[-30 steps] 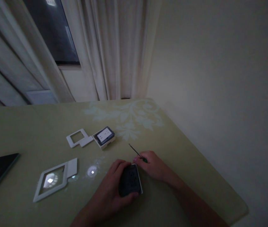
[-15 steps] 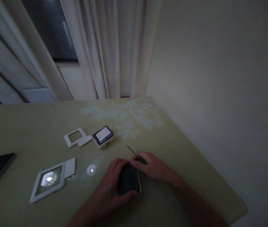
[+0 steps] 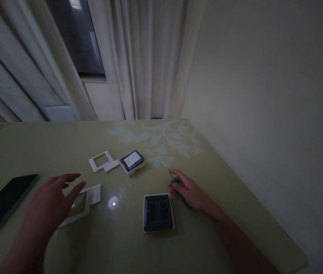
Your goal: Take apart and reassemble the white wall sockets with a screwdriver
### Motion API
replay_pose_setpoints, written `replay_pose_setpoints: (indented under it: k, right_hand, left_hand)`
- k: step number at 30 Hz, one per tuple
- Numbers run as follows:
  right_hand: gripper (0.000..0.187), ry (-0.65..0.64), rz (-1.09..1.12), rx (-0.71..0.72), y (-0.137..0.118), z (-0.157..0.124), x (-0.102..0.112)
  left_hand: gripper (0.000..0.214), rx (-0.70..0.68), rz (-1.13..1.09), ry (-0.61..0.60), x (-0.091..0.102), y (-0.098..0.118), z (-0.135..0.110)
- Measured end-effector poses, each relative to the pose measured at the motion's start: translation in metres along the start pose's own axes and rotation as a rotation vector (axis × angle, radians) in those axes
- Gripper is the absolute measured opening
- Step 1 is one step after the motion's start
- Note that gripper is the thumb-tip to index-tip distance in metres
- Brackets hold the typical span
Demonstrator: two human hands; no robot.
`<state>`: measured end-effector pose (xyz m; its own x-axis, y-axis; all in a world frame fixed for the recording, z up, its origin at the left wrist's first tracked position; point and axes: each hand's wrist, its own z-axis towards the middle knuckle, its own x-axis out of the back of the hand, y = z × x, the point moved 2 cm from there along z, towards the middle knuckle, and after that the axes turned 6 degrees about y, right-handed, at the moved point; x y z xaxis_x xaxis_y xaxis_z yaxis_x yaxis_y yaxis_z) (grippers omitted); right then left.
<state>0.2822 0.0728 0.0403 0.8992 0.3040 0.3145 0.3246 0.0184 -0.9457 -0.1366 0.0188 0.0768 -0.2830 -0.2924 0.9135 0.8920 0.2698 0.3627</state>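
Note:
A dark socket module point(image 3: 158, 212) with a white rim lies flat on the yellow-green table point(image 3: 207, 171) in front of me, with no hand on it. My right hand point(image 3: 188, 190) rests on the table just right of it, fingers closed around a green-handled screwdriver point(image 3: 175, 182) whose thin shaft points away from me. My left hand point(image 3: 54, 196) hovers open, fingers spread, over a large white faceplate frame point(image 3: 91, 198) at the left.
A smaller white frame point(image 3: 102, 161) and another socket module point(image 3: 132, 161) lie further back. A dark phone point(image 3: 5, 201) lies at the far left. Curtains and a window stand behind the table; its edge runs along the wall at the right.
My left hand let go of the dark socket module and moved left over the large white frame. My right hand drew slightly back from the module, still holding the screwdriver.

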Motion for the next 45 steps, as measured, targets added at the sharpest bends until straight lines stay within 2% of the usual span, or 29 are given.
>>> replay_pose_setpoints:
  k: [3, 6, 8, 10, 14, 17, 22, 26, 30, 33, 35, 38, 40, 42, 45]
  right_hand:
    - [0.048, 0.033, 0.061, -0.007, 0.0, 0.002, 0.0]
    - [0.05, 0.052, 0.115, -0.001, -0.001, 0.004, 0.0]
    - [0.05, 0.048, 0.148, 0.007, -0.002, 0.004, 0.0]
    - [0.05, 0.043, 0.17, 0.013, -0.002, 0.003, 0.0]
    - [0.05, 0.053, 0.19, 0.023, -0.003, 0.002, 0.0]
    - [0.051, 0.062, 0.201, 0.015, -0.004, 0.002, -0.001]
    - [0.053, 0.059, 0.207, -0.011, -0.003, 0.002, -0.002]
    - [0.051, 0.068, 0.204, 0.009, -0.002, 0.003, -0.001]
    - [0.05, 0.087, 0.198, 0.024, -0.002, 0.003, 0.0]
    - [0.05, 0.101, 0.205, 0.023, -0.005, 0.003, 0.001]
    - [0.049, 0.103, 0.205, 0.018, -0.007, 0.003, 0.0]
    - [0.049, 0.1, 0.195, 0.007, -0.01, 0.002, -0.001]
    - [0.049, 0.105, 0.191, 0.007, -0.011, 0.001, -0.001]
    - [0.048, 0.11, 0.194, 0.013, -0.011, 0.001, -0.002]
    - [0.047, 0.114, 0.201, 0.032, -0.011, 0.002, -0.002]
  left_hand:
    - [0.051, -0.013, 0.202, -0.05, -0.01, -0.049, 0.006]
    - [0.034, 0.027, 0.203, -0.158, -0.031, -0.066, 0.008]
    - [0.033, 0.021, 0.125, -0.187, -0.04, -0.059, 0.01]
    - [0.036, 0.012, 0.102, -0.141, -0.041, -0.045, 0.011]
    - [0.039, -0.007, 0.147, -0.065, -0.028, -0.017, 0.007]
    - [0.04, 0.029, 0.187, -0.103, -0.019, -0.005, 0.002]
    - [0.031, 0.049, 0.175, -0.223, -0.026, 0.004, -0.003]
    - [0.03, -0.013, 0.187, -0.212, -0.034, 0.002, -0.002]
    - [0.032, -0.054, 0.213, -0.202, -0.029, 0.004, -0.004]
    - [0.031, -0.072, 0.091, -0.102, -0.027, 0.031, -0.01]
    - [0.026, -0.17, -0.19, -0.021, -0.033, 0.066, -0.021]
    - [0.024, -0.424, -0.605, -0.088, -0.052, 0.125, -0.05]
    - [0.022, -0.534, -0.724, -0.18, -0.067, 0.154, -0.071]
    - [0.014, -0.588, -0.745, -0.197, -0.079, 0.168, -0.085]
    - [0.009, -0.606, -0.714, -0.146, -0.086, 0.17, -0.092]
